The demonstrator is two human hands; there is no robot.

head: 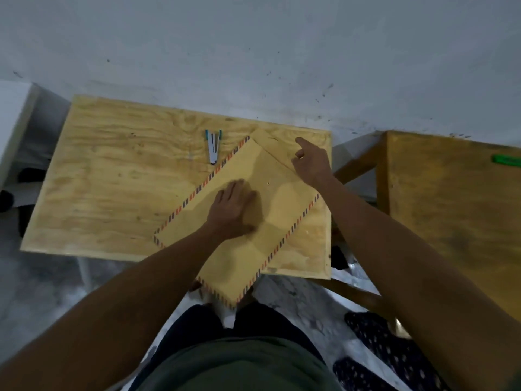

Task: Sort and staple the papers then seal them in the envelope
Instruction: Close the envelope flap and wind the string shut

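A large brown envelope (276, 204) with a red-and-blue striped border lies at a slant on the plywood table (107, 176), its near corner hanging over the front edge. My left hand (234, 210) rests flat on the envelope's middle, fingers straight. My right hand (310, 159) is at the envelope's far end, over its flap (282, 145), with the index finger stretched out and the other fingers curled. A white and teal stapler (213, 146) lies on the table just beyond the envelope's far left corner. No loose papers are visible.
The table stands against a grey wall. A second wooden table (451, 210) stands to the right, with a green object (506, 160) on its far edge. A white surface (14, 114) is at the far left. My legs and the floor show below.
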